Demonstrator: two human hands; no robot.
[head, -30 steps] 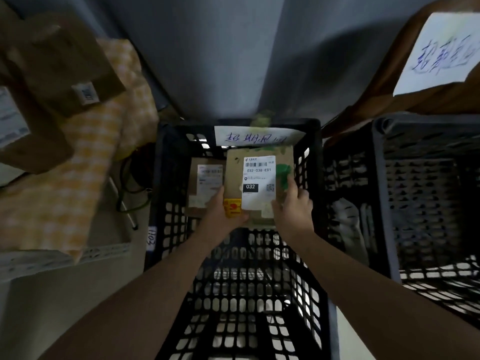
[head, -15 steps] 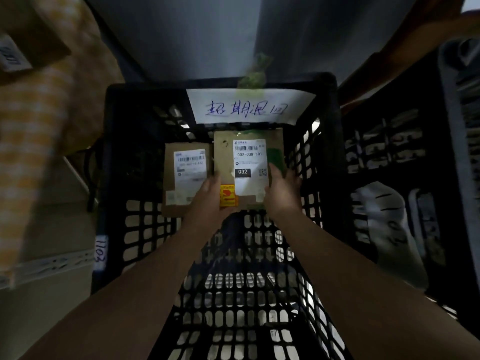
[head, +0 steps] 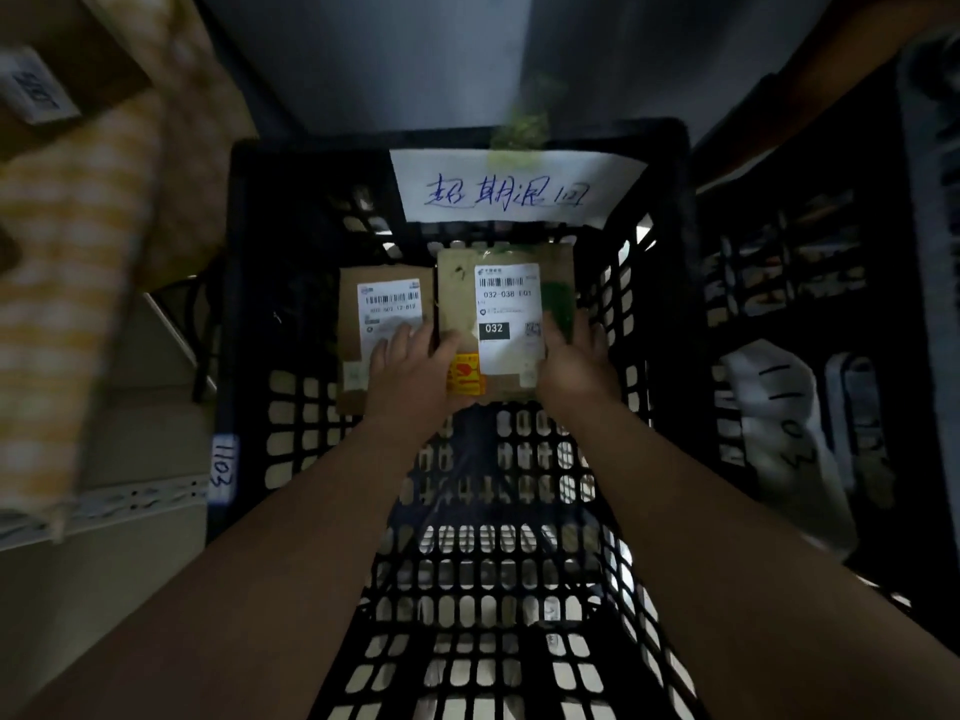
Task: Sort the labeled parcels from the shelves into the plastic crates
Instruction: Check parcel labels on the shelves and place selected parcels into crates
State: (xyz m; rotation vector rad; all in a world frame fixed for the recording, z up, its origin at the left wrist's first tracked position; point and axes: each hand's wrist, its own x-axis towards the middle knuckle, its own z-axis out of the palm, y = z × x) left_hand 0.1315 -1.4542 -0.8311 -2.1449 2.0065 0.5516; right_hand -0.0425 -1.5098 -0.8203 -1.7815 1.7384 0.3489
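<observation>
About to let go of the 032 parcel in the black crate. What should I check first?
1. 032 parcel inside black crate: ok.
2. Its label faces up: ok.
3. Sits beside second parcel, not across it: ok.
4. Resting on the crate floor: cannot tell.
5. Right hand grips its right edge: ok.
6. Left hand clear of second parcel: not ok, fingers lie over it.

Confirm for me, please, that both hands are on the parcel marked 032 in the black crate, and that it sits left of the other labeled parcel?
Not quite: the head view shows the parcel marked 032 right of the other labeled parcel, not left. The left hand and right hand are on it, in the black crate.
</observation>
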